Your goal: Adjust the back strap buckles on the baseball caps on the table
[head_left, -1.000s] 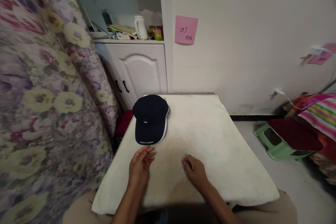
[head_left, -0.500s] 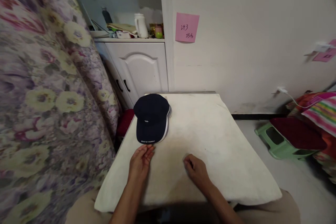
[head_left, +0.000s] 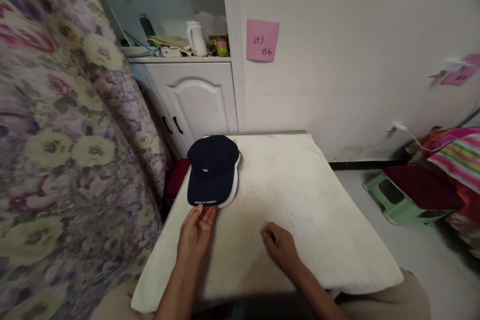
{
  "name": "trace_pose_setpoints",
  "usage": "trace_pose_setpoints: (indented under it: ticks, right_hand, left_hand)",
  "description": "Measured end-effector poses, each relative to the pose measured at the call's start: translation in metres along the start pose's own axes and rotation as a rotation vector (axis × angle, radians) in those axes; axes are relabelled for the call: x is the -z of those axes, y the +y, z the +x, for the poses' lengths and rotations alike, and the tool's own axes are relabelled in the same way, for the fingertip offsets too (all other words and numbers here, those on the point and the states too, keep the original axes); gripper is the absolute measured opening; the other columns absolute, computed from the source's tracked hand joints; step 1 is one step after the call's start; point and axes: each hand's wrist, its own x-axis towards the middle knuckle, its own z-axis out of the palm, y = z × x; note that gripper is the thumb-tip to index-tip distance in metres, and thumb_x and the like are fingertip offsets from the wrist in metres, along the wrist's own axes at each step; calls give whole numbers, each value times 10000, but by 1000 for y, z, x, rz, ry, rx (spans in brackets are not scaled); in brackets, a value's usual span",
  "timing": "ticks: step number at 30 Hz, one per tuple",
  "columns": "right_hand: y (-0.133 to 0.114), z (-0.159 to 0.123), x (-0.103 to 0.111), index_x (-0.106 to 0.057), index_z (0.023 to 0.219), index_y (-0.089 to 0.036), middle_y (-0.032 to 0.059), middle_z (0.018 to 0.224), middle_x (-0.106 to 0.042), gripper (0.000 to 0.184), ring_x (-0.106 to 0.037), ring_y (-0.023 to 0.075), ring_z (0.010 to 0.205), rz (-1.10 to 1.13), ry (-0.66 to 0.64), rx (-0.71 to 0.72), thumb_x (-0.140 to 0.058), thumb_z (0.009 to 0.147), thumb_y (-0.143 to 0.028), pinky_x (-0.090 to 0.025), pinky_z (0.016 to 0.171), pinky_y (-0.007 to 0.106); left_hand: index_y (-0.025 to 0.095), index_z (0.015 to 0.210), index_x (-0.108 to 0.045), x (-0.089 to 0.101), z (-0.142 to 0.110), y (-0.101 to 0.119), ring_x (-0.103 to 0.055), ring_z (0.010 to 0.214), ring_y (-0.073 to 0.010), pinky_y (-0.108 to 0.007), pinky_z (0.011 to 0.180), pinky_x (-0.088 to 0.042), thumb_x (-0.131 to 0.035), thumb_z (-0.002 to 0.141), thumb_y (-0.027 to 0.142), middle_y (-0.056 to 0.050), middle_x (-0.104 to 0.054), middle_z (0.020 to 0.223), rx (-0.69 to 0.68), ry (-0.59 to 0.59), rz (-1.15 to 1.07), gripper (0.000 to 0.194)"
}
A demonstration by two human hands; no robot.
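A dark navy cap (head_left: 212, 170) with small white lettering on its brim lies on the far left of a small table covered with a cream cloth (head_left: 300, 210). A lighter cap edge shows under it on the right side. My left hand (head_left: 195, 232) lies on the cloth with fingers stretched out, its fingertips just at the cap's brim. My right hand (head_left: 279, 246) rests on the cloth about a hand's width to the right, fingers loosely curled, nothing visible in it.
A flowered purple cover (head_left: 63, 125) rises along the left. Behind the table stand a white cabinet (head_left: 195, 100) with clutter on top and a wall with a pink note (head_left: 262, 40). A green stool (head_left: 397, 200) and striped bedding (head_left: 455, 160) sit at right.
My left hand has crept forward until its fingertips reach the cap's brim. The view has shifted slightly; my right hand has stayed in place.
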Motion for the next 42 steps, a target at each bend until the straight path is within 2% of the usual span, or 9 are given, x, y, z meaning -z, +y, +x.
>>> trace_pose_setpoints:
  ticks: [6,12,17,22,25,29,33,38,42]
  right_hand:
    - [-2,0,0,-599,788,-212,10,702,-634,163,-586,185,670,24,1,-8,-467,880,-235,-373,642,277]
    - [-5,1,0,-605,780,-200,13,700,-631,155,-579,179,671,71,11,-23,-476,866,-203,-358,641,277]
    - [-4,3,0,-616,763,-192,13,696,-623,139,-558,177,671,164,32,-45,-508,850,-200,-338,652,285]
    - [-2,5,-3,-620,723,-194,7,660,-617,125,-546,169,652,362,59,-97,-596,829,-257,-359,634,277]
    - [2,9,2,-634,783,-183,19,654,-648,241,-573,162,587,553,41,-142,-602,870,-405,-414,576,267]
    - [4,16,29,-661,1040,-179,90,931,-749,505,-695,193,783,900,92,-196,-441,940,-623,-539,715,323]
    - [-4,21,64,-720,1001,-211,36,1010,-774,306,-713,181,945,1620,211,-282,-703,851,-477,-541,885,307]
    - [-6,23,78,-732,1083,-185,45,1084,-779,277,-713,207,1046,1742,287,-421,-734,825,-286,-497,1019,338]
    - [1,18,72,-746,1051,-165,50,1057,-787,268,-735,211,993,1711,310,-472,-754,795,-245,-512,1006,337]
  left_hand:
    - [179,998,-700,-30,9,9,-735,854,-164,-313,809,-606,-440,964,93,-68,-782,910,59,-97,-113,276]
    - [187,1150,-663,-65,19,24,-716,661,-121,-217,622,-579,-425,942,24,-34,-793,904,0,-215,-207,356]
    - [180,1267,-606,-103,22,39,-751,788,-167,-290,733,-610,-418,932,12,-67,-793,993,-61,-378,-263,419]
    - [241,1328,-585,-127,10,22,-760,881,-182,-306,793,-614,-434,921,-5,-52,-790,1040,4,-493,-264,499]
    - [249,1364,-570,-115,-10,-14,-750,950,-190,-311,857,-601,-451,923,7,-59,-773,1104,120,-539,-240,517]
    - [212,1278,-658,-67,-44,-79,-749,958,-200,-297,883,-589,-494,933,38,-76,-787,1045,418,-543,-193,419]
    - [204,1053,-766,-21,-80,-126,-750,945,-184,-262,857,-589,-525,899,-28,-60,-795,1018,557,-352,-184,368]
    - [170,892,-785,3,-107,-137,-761,869,-197,-299,867,-585,-581,863,-41,-64,-806,927,664,-253,-146,294]
    - [167,969,-778,14,-101,-131,-747,951,-229,-313,861,-581,-583,922,94,-87,-784,1058,705,-318,-122,214]
